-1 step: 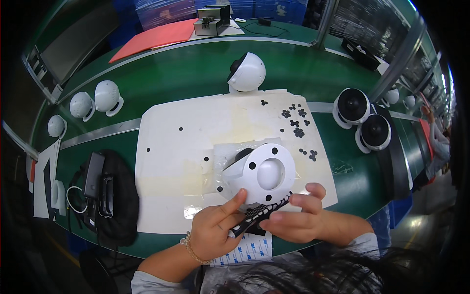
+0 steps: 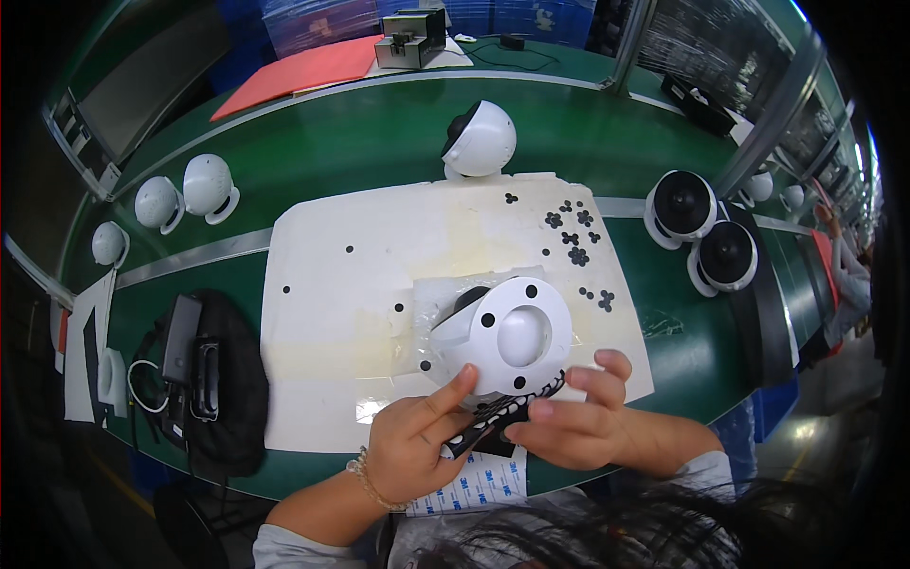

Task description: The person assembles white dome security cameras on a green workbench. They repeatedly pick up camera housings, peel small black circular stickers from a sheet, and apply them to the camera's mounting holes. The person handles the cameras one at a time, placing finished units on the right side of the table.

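A white round-headed device with a ring-shaped foot [image 2: 555,318] lies tipped on clear plastic wrap [image 2: 427,327], its foot facing up. Black round pads dot the foot's rim. Between my hands, just below the foot, is a black sheet of round pads [image 2: 488,423] with white gaps along it. My left hand [image 2: 408,446] is closed on the sheet's left end, and one of its fingers reaches up to the foot's lower edge. Bent fingers of my right hand [image 2: 578,422] close around the sheet's right end; their exact grip is partly hidden.
Loose black pads [image 2: 578,256] lie in clusters on the white board [image 2: 322,360]. Similar white devices stand behind it [image 2: 488,142], at left [image 2: 207,185] and at right [image 2: 681,204]. A black bag [image 2: 232,408] lies left; printed backing paper [image 2: 479,484] is near my lap.
The fingers of my right hand have shifted slightly at the sheet's right end. The device and my left hand stay in place.
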A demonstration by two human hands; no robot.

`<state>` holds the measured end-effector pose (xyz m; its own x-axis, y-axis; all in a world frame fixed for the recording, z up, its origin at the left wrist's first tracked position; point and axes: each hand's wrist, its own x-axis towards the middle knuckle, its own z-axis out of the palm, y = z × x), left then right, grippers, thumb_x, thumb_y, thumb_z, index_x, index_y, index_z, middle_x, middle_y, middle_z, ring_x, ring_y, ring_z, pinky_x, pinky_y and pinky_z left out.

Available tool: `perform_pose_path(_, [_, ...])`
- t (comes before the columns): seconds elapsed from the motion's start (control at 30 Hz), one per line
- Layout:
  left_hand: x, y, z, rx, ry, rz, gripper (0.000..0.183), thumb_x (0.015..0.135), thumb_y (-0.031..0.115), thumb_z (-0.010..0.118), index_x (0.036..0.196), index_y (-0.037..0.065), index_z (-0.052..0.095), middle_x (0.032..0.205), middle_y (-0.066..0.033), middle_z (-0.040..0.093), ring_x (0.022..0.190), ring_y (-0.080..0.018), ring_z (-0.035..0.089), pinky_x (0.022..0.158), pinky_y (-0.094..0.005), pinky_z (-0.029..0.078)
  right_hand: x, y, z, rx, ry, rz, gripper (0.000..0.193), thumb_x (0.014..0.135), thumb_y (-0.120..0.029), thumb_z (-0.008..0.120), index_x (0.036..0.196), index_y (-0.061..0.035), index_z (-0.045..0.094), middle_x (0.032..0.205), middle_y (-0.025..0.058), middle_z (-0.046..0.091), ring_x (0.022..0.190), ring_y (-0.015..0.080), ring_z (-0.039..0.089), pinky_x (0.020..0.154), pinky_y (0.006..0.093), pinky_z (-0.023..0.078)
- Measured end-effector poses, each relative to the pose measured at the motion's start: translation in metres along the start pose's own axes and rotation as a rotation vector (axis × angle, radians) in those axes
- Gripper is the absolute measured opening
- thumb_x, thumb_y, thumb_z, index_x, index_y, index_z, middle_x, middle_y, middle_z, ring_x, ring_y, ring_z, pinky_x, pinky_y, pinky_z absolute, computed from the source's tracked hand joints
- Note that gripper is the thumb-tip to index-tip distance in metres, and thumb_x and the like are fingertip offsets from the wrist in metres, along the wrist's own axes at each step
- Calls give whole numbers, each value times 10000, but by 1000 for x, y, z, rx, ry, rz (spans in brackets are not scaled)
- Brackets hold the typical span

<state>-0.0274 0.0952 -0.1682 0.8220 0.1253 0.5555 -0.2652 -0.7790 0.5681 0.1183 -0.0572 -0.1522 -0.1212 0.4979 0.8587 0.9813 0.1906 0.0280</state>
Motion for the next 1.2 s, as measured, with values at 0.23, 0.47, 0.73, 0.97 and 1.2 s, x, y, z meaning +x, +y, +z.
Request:
perform_pose_path(0.23, [3, 3, -1, 39, 11, 23, 221, 563, 5, 711, 754, 23, 601, 1231, -164, 484, 558, -181, 564, 514, -259, 451, 10, 13, -21, 192, -200, 356, 116, 688, -107, 644, 797, -139, 623, 1132, 30, 522, 1146, 300, 375, 936, 403, 267])
perform_pose_path(0.47, [6, 5, 6, 103, 0, 308, 226, 573, 23, 654, 791, 16, 595, 1112, -111, 560, 679, -215, 585, 538, -292, 466, 19, 14, -28, 279, -365, 402, 113, 706, -99, 643, 810, -112, 600, 1112, 41, 521, 1169, 298, 356, 917, 392, 283])
perform_pose_path(0.73, [10, 15, 9, 61, -16, 310, 165, 601, 12, 591, 765, 1, 594, 1123, -100, 566, 743, -192, 594, 576, -275, 474, 15, 6, -19, 418, -261, 452, 146, 687, -110, 673, 818, -111, 609, 1073, 18, 539, 1148, 275, 381, 897, 380, 300])
perform_pose_path(0.97, [6, 14, 9, 79, -18, 263, 212, 548, 16, 598, 759, 10, 604, 1145, -142, 547, 790, -205, 608, 607, -285, 481, 10, 20, -26, 348, -226, 579, 98, 722, -57, 619, 811, -92, 598, 1063, 76, 523, 1128, 309, 380, 931, 409, 301])
perform_pose_path(1.2, [3, 10, 9, 108, -44, 140, 247, 533, 15, 618, 780, 7, 615, 1153, -157, 542, 732, -204, 605, 614, -285, 481, 2, 35, -24, 323, -267, 614, 56, 764, -82, 595, 816, -68, 580, 1068, 101, 497, 1136, 313, 378, 945, 425, 286])
